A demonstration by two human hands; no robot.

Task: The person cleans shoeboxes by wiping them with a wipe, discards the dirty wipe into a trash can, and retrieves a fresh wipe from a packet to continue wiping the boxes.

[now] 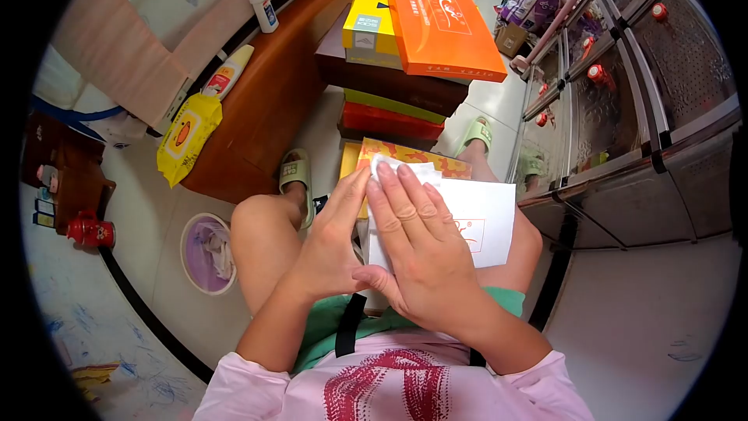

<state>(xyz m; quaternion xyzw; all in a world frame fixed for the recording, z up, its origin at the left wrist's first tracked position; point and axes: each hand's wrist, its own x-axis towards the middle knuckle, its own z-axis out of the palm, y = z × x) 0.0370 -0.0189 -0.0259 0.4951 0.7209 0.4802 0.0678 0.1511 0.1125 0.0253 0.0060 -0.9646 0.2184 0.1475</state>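
A white box with a printed logo lies across my lap, tilted a little. My right hand rests flat over it, fingers stretched forward and pressing a white wipe at the box's far left corner. At the box's left edge is my left hand, its fingers bent along the side; whether they grip the box or the wipe is hidden. Just beyond the white box, a yellow and orange patterned box shows.
Ahead stand stacked boxes, an orange one and a yellow one on top. A yellow wipes pack and a white bottle are at the left. A purple-lined bin stands by my left leg; cabinets line the right.
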